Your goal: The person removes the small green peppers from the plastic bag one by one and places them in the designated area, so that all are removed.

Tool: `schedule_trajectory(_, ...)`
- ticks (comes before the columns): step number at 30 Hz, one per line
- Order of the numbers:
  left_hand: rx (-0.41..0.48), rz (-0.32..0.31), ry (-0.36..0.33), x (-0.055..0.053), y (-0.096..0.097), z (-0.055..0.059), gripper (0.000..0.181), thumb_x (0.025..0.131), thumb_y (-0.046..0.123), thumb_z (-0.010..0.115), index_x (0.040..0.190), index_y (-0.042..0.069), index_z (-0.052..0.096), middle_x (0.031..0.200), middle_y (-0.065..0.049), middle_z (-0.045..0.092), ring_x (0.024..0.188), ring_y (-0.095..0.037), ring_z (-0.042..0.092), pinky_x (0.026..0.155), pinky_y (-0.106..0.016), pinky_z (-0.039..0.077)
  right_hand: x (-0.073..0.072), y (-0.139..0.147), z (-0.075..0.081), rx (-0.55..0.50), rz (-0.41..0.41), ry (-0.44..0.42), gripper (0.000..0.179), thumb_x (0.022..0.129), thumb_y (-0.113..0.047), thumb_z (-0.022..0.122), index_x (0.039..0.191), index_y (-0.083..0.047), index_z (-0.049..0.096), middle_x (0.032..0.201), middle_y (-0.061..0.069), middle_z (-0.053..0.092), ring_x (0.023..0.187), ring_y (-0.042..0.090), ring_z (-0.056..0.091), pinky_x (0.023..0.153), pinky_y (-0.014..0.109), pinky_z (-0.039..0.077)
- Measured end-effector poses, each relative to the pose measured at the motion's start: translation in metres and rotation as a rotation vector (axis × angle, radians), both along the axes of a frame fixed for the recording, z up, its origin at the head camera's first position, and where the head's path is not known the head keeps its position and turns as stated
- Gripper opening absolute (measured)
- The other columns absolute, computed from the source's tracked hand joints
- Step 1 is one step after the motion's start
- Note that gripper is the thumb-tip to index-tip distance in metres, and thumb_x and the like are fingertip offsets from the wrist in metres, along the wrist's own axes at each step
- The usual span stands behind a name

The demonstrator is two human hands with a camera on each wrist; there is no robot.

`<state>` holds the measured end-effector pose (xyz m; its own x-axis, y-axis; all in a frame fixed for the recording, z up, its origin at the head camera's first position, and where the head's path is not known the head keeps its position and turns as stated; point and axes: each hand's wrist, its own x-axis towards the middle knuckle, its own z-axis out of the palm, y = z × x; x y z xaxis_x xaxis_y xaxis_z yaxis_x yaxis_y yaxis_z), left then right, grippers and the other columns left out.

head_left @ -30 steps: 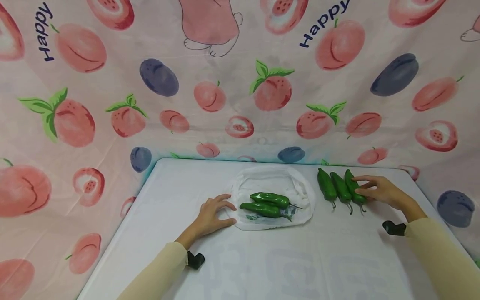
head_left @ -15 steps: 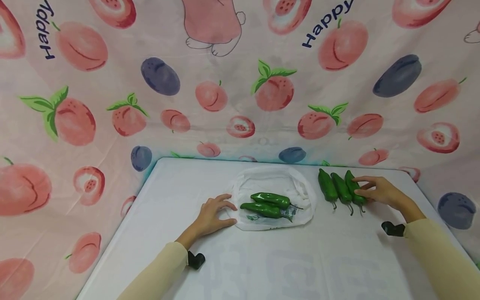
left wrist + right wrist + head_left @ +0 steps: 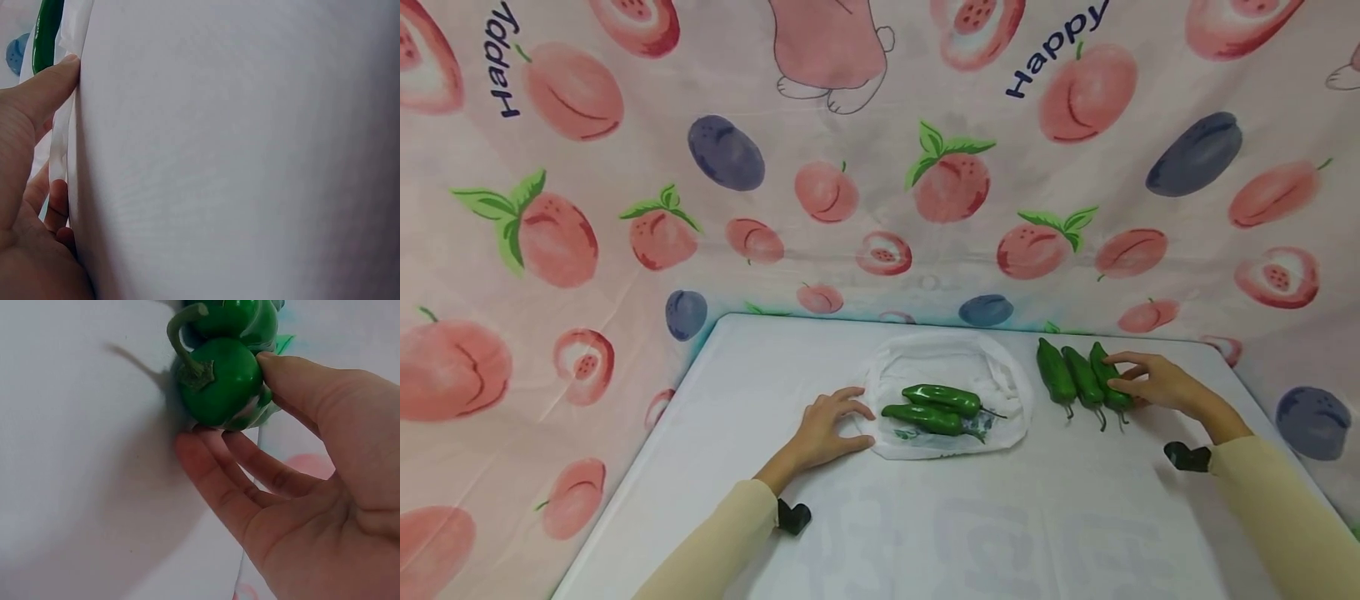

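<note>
A white plastic bag (image 3: pixel 951 450), its rim spread in a rounded ring, lies mid-table with two long green peppers (image 3: pixel 942 398) in it. At its left edge rests my left hand (image 3: pixel 823 429), thumb and fingers spread along the rim; the left wrist view has the thumb (image 3: pixel 53 87) right at the bag's edge. Three more green peppers (image 3: pixel 1082 375) lie side by side to the right of the bag. My right hand (image 3: pixel 1165 383) holds the rightmost pepper (image 3: pixel 219 387) between thumb and fingers, its curved stem pointing towards me.
The white table (image 3: pixel 1000 533) ends at a back edge against a hanging pink cloth (image 3: pixel 850 133) printed with peaches, plums and lettering. Dark wrist cameras (image 3: pixel 793 517) sit at both cuffs of the pale yellow sleeves (image 3: pixel 715 542).
The head view has shifted slightly. Both hands, the bag and the peppers stay where they were.
</note>
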<state>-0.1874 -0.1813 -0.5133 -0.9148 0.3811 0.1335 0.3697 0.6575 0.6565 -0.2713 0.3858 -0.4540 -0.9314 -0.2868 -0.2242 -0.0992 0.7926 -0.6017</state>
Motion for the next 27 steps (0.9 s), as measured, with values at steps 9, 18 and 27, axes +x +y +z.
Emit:
schedule_trajectory(9, -0.008, -0.001, 0.043, 0.000, -0.001, -0.004, 0.026, 0.086, 0.035, 0.084, 0.109, 0.026, 0.074, 0.152, -0.006, 0.051, 0.123, -0.035, 0.048, 0.101, -0.061, 0.030, 0.001, -0.003, 0.007, 0.024, 0.021, -0.034, 0.061, 0.102, -0.028, 0.066, 0.148, 0.006, 0.042, 0.131, 0.043, 0.052, 0.098, 0.032, 0.067, 0.077, 0.044, 0.060)
schedule_trajectory(18, -0.019, 0.007, -0.004, -0.001, -0.001, -0.001, 0.026, 0.086, 0.035, 0.084, 0.110, 0.028, 0.074, 0.155, -0.003, 0.049, 0.127, -0.033, 0.046, 0.103, -0.059, 0.029, 0.001, -0.002, 0.017, 0.047, 0.042, -0.073, 0.064, 0.102, -0.028, 0.066, 0.149, 0.006, 0.038, 0.127, 0.044, 0.053, 0.085, 0.027, 0.067, 0.075, 0.045, 0.060)
schedule_trajectory(27, -0.020, 0.006, -0.009, 0.000, 0.000, 0.000, 0.027, 0.087, 0.036, 0.083, 0.110, 0.028, 0.074, 0.155, -0.003, 0.049, 0.126, -0.033, 0.047, 0.103, -0.058, 0.029, 0.002, 0.002, 0.026, 0.123, 0.087, -0.019, 0.067, 0.100, -0.030, 0.068, 0.149, 0.004, 0.037, 0.123, 0.042, 0.057, 0.087, 0.031, 0.069, 0.071, 0.044, 0.059)
